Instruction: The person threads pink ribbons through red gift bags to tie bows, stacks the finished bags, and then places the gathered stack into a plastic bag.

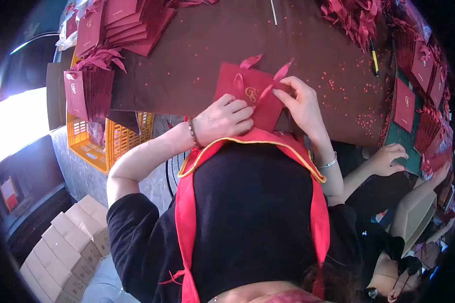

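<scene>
A dark red paper gift bag (230, 74) with a gold emblem lies at the table's near edge, in front of my body. Red ribbon strips (238, 86) stick out from it on both sides of the emblem. My left hand (223, 120) is closed, its fingers curled over the bag's lower left part; the fingertips are partly hidden. On the other side, my right hand (301, 103) pinches a red ribbon (264, 94) between thumb and forefinger at the bag's right edge.
Stacked red bags (93, 93) stand at the left above a yellow crate (88, 146). Ribbons (356, 22) and a yellow pen (374, 59) lie at the right. Red bits dot the brown tablecloth (177, 45). A co-worker's hand (387, 159) rests near a green board (407, 144).
</scene>
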Demonstrator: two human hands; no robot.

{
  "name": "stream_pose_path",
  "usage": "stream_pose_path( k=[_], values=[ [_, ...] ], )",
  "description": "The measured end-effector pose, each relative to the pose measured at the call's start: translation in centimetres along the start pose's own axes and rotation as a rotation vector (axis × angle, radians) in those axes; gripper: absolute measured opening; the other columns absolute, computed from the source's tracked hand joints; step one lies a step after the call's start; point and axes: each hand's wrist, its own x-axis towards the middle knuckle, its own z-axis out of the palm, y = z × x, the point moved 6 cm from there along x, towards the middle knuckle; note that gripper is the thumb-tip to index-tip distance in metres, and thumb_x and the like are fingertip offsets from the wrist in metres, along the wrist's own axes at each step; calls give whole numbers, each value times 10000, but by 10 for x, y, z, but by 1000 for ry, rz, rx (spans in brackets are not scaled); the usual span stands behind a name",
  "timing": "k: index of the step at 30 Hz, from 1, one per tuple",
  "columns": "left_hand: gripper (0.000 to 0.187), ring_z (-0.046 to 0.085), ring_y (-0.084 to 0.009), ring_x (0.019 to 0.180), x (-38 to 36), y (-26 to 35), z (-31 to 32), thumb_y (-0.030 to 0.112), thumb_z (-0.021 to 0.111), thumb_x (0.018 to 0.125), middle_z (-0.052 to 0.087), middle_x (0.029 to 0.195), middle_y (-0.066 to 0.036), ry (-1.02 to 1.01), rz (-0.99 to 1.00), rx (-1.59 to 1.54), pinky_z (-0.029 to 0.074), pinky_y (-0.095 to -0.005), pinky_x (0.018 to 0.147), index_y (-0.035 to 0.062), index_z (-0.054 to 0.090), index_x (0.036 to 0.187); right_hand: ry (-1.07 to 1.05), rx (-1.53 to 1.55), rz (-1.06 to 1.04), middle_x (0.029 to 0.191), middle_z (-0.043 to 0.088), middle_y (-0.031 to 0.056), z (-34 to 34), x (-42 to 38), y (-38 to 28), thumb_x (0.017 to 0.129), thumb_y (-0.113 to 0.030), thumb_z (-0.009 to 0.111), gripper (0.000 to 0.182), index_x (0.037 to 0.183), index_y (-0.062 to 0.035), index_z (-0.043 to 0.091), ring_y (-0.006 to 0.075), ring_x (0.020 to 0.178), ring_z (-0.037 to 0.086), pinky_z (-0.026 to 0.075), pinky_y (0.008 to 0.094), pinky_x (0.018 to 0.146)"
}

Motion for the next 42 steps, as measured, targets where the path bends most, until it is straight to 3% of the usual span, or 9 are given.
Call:
stream_pose_path(
  k=[8,10,14,21,30,34,37,39,42],
  values=[
    [282,629,-303,802,19,-73,-63,133,559,831,651,880,-117,323,-537,-101,479,-372,672,86,585,1108,-95,65,-71,870,579,115,5,1,-14,813,-106,619,180,944,8,573,196,797,583,449,297,713],
    [317,626,-313,864,23,-115,-40,172,496,879,642,938,-151,-143,-910,-159,480,-389,681,80,526,1180,-116,14,-121,872,579,115,5,2,-25,820,-104,609,178,952,8,568,211,808,581,447,302,730],
    [442,455,-33,604,40,-127,11,158,503,878,543,734,-25,-199,-845,-1397,346,-170,491,116,412,1308,-182,89,-94,877,582,117,10,4,-21,828,-108,602,173,953,4,562,204,811,581,446,297,731],
    [179,389,6,526,72,-122,28,234,538,904,488,666,79,-220,-668,-1232,274,-166,445,73,617,915,-193,93,-7,769,600,119,15,8,-15,835,-119,600,179,978,-24,547,199,686,584,455,310,656],
    [223,383,-46,418,68,-167,-7,248,401,960,477,585,23,188,-857,-1452,292,-184,403,59,515,933,-245,136,-101,737,584,83,22,2,-23,823,-89,625,185,967,-6,545,107,633,531,420,255,591],
    [420,589,-194,721,54,-182,-7,466,411,933,612,873,-138,476,-720,-1964,477,-326,684,103,485,1131,-44,702,-89,984,588,59,4,8,-11,786,-25,659,223,969,-50,533,106,862,551,443,256,781],
    [360,589,-219,944,45,-148,24,311,438,953,625,950,-121,456,-629,-1505,446,-304,880,56,475,1204,-53,966,-292,1234,484,114,-10,26,-13,792,50,613,210,940,-65,517,174,1041,516,403,313,921],
    [358,562,-210,1029,61,-91,19,237,456,950,602,1041,-113,470,-530,-2160,428,-310,932,50,445,1255,-43,879,-350,1296,436,132,-15,33,-19,798,62,595,205,931,-69,509,212,1089,503,404,338,942],
    [367,563,-179,987,64,-92,17,212,497,931,588,1052,-98,398,-502,-2085,456,-289,866,51,444,1257,21,948,-63,1333,387,134,-12,41,-8,815,20,595,261,1040,-60,489,209,1083,513,441,336,920]
  ],
)
